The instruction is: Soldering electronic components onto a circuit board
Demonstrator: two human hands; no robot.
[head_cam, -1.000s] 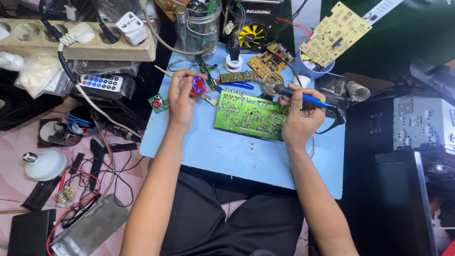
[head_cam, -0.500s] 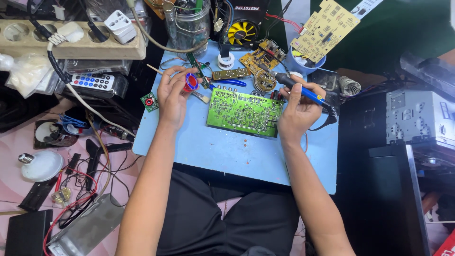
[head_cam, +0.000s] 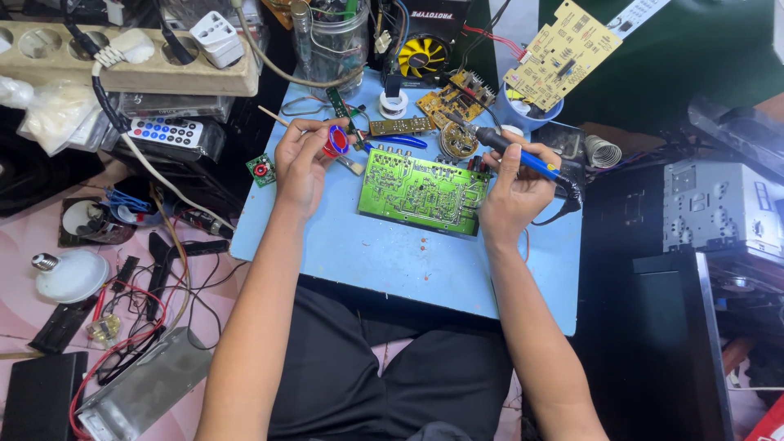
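Note:
A green circuit board (head_cam: 423, 193) lies solder side up on a light blue work board (head_cam: 384, 253) across my lap. My left hand (head_cam: 300, 163) rests at the board's left edge and pinches a small red and blue spool (head_cam: 336, 141) with a thin wire end. My right hand (head_cam: 513, 192) grips a blue soldering iron (head_cam: 516, 152). Its tip points up and left, above the green board's far right corner, near a round brown part (head_cam: 457, 140).
Behind the board are a glass jar (head_cam: 333, 34), a yellow fan (head_cam: 422, 55), small brown boards (head_cam: 451, 100) and a yellow board (head_cam: 562, 54) in a cup. A power strip (head_cam: 122, 67), remote (head_cam: 167, 131), bulb (head_cam: 69, 273) and cables lie left. A metal chassis (head_cam: 719, 204) stands right.
My head has shifted, so the scene sits slightly differently in view. The soldering iron tip has lifted a little off the board's far edge. My left hand keeps the spool in place.

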